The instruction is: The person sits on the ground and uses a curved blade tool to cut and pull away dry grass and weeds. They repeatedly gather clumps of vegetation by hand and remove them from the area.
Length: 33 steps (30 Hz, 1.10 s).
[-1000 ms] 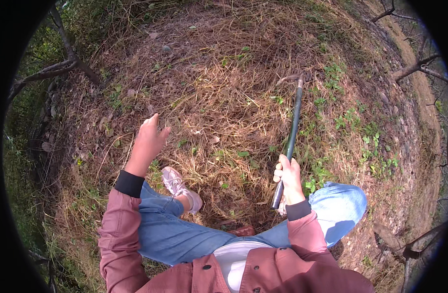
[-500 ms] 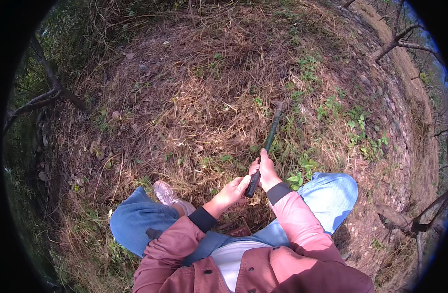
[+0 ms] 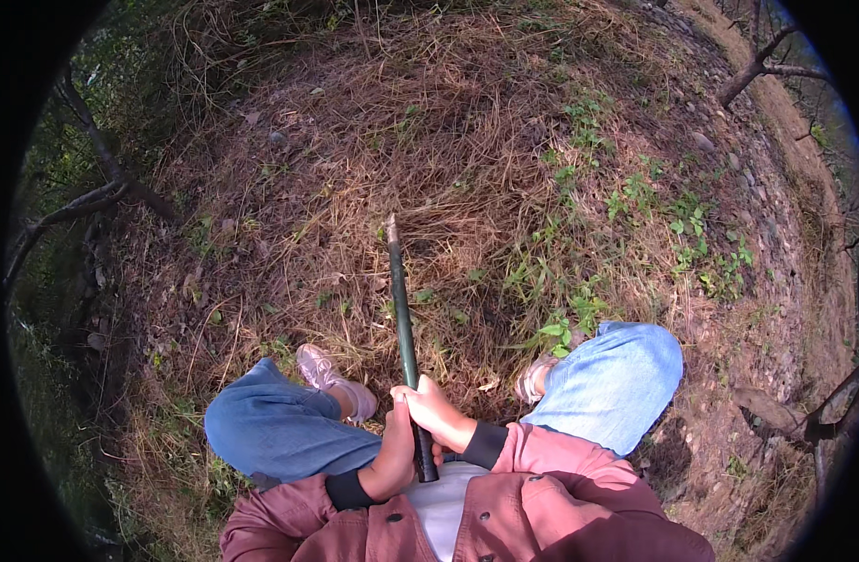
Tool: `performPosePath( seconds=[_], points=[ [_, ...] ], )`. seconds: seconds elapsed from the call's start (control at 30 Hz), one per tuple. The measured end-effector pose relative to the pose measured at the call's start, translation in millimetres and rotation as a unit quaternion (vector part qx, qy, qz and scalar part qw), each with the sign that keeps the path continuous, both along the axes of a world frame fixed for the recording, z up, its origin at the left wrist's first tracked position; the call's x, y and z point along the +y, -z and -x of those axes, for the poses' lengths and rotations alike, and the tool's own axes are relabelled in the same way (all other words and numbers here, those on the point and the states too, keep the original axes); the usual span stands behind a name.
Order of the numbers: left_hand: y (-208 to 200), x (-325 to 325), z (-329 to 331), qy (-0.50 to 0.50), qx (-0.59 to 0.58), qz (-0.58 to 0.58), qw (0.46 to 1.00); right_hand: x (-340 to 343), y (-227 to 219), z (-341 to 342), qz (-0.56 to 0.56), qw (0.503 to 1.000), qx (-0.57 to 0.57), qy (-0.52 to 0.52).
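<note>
A long tool with a dark green handle (image 3: 403, 318) points away from me, its black grip end close to my body. Its far tip is a pale, metal-looking piece at the dry grass; the grass and angle keep me from telling what kind of head it has. My right hand (image 3: 439, 415) is closed around the handle above the black grip. Just below and left of it, my left hand (image 3: 392, 451) closes on the same handle, thumb up along it and fingertips showing on the other side. The handle runs between my spread knees.
Dry brown grass (image 3: 467, 187) covers the ground ahead, with green leafy weeds (image 3: 692, 234) to the right. My pink shoes (image 3: 331, 375) stand on either side. Bare branches rise at the left (image 3: 102, 192) and right (image 3: 757, 70). A cut branch (image 3: 771, 412) lies low on the right.
The tool has swung left and come closer to my body, its tip moving from the right-hand weeds to the middle grass. Both hands have moved down and left with it.
</note>
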<state>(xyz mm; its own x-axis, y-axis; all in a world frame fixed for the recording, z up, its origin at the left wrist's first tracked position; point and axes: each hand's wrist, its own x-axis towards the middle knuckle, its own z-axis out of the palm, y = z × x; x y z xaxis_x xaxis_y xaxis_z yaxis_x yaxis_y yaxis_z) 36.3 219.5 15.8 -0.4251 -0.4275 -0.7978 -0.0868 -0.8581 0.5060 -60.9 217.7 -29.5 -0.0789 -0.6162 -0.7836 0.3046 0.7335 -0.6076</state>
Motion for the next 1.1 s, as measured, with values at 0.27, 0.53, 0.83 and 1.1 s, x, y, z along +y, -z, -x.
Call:
performPosePath(
  seconds=[0.27, 0.53, 0.83, 1.1],
  points=[
    [27, -60, 17, -0.188, 0.19, 0.064, 0.961, -92, -2, 14, 0.222, 0.947, 0.219, -0.074],
    [69, -160, 60, -0.169, 0.292, -0.094, 0.937, -205, 47, 62, 0.116, 0.914, 0.351, -0.168],
    [70, -86, 89, 0.171, 0.213, -0.15, 0.95, -82, 48, 116, -0.064, 0.815, 0.495, -0.295],
    [92, -107, 102, 0.182, 0.125, -0.025, 0.975, 69, -38, 132, -0.016, 0.817, 0.525, -0.238]
  ],
)
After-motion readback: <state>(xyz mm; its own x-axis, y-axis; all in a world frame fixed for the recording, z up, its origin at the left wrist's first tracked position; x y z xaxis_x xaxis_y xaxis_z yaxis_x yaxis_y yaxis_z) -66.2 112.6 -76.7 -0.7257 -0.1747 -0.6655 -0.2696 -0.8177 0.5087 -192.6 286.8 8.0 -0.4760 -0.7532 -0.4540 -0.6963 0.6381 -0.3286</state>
